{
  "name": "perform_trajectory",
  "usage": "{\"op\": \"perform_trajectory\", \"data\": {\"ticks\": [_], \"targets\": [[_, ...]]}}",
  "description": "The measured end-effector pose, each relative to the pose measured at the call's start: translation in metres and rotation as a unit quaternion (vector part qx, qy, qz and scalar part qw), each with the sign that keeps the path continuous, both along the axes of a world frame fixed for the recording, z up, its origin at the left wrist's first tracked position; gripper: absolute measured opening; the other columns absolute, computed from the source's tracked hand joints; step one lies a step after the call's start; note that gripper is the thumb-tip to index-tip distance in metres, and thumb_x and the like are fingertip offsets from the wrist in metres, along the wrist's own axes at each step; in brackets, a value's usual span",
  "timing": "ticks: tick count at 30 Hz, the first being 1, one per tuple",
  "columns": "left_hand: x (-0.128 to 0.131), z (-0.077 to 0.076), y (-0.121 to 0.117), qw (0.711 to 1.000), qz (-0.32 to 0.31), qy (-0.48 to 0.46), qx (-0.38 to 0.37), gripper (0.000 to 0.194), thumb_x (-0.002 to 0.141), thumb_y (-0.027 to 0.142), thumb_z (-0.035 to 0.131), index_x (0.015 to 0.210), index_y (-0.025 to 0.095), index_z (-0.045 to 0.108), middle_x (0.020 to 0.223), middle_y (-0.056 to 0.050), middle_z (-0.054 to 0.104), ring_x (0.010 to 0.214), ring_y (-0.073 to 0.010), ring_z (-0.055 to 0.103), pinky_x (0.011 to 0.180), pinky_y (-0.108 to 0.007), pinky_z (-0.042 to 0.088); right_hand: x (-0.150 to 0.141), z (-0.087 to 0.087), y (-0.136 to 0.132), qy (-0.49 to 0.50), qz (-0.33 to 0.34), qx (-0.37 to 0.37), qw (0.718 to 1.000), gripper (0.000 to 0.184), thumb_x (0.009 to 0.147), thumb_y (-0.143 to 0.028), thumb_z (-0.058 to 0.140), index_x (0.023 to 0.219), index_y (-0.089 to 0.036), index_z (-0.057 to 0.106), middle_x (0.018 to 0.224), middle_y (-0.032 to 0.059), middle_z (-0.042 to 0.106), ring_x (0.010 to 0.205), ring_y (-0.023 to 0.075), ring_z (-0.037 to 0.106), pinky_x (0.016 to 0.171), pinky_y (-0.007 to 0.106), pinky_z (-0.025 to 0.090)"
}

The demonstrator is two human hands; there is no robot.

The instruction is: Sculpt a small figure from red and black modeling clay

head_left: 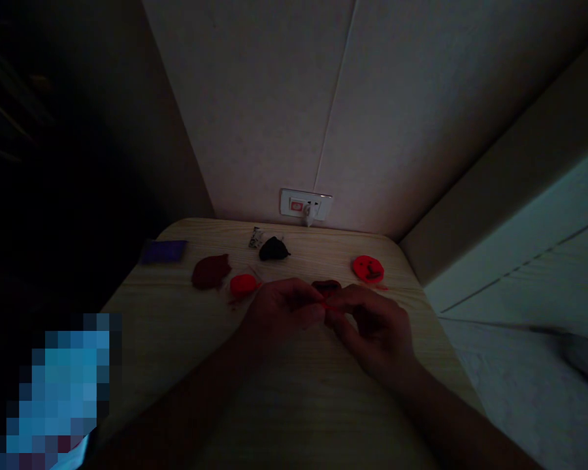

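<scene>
Over the middle of the wooden table, my left hand (pixel 285 308) and my right hand (pixel 378 325) meet with bent fingers. Both pinch a small, thin piece of red modelling clay (pixel 327 305) between their fingertips. Just behind the fingers lies a dark reddish-brown clay piece (pixel 326 285), partly covered by my hands. Close to my left hand is a bright red clay lump (pixel 244 285). A flat brown lump (pixel 210 271) and a black lump (pixel 274 249) sit farther left and back. Off to the right rests a red clay disc (pixel 368 268) with dark face-like marks.
A purple packet (pixel 164 251) lies at the table's left edge. By the black lump is a small patterned packet (pixel 255 237). A wall socket (pixel 306 204) with a plug in it is behind the table (pixel 274 405). At the lower left, a blue patch is pixelated. The room is dim.
</scene>
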State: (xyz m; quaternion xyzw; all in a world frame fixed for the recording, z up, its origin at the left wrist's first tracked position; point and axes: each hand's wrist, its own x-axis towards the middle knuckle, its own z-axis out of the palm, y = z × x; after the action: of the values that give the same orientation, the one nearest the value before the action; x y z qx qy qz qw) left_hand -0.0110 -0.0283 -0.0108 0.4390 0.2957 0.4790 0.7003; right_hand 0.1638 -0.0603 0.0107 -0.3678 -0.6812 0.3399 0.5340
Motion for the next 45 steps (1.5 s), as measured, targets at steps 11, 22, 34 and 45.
{"op": "perform_trajectory", "data": {"ticks": [11,22,34,45], "targets": [[0.000,-0.005,0.001,0.999,0.007,0.015,0.034,0.015,0.071,0.026,0.087,0.077,0.018,0.077,0.065,0.000,0.071,0.058,-0.0124,0.062,0.061,-0.025,0.050,0.000,-0.005,0.000,0.029,0.006,-0.041,0.999,0.007,0.088,-0.023,0.078,0.092,-0.023,0.072,0.087,0.0040,0.072,0.076,0.0163,0.071,0.069,0.027,0.062],[-0.002,-0.007,0.000,0.999,0.025,0.034,0.021,0.014,0.074,0.028,0.085,0.078,0.018,0.076,0.062,0.002,0.066,0.055,-0.0094,0.055,0.055,-0.022,0.043,-0.002,0.000,0.001,0.045,0.012,-0.045,0.998,0.010,0.087,-0.018,0.079,0.096,-0.023,0.076,0.088,0.0040,0.076,0.075,0.0161,0.074,0.069,0.027,0.064],[-0.003,-0.007,-0.001,1.000,0.004,0.012,0.001,0.014,0.074,0.028,0.086,0.078,0.017,0.078,0.058,0.001,0.068,0.054,-0.0090,0.057,0.054,-0.020,0.044,-0.002,0.004,0.001,0.062,0.025,-0.043,0.997,0.010,0.088,-0.011,0.076,0.091,-0.021,0.076,0.082,0.0015,0.075,0.070,0.0126,0.074,0.065,0.021,0.061],[-0.001,-0.004,-0.002,0.999,-0.021,-0.024,-0.020,0.031,0.067,0.041,0.094,0.076,0.017,0.078,0.058,0.001,0.068,0.052,-0.0089,0.056,0.053,-0.022,0.044,-0.004,0.007,0.001,0.149,0.083,-0.113,0.979,0.012,0.090,-0.012,0.077,0.093,-0.023,0.080,0.078,-0.0011,0.071,0.068,0.0076,0.069,0.063,0.015,0.056]]}}
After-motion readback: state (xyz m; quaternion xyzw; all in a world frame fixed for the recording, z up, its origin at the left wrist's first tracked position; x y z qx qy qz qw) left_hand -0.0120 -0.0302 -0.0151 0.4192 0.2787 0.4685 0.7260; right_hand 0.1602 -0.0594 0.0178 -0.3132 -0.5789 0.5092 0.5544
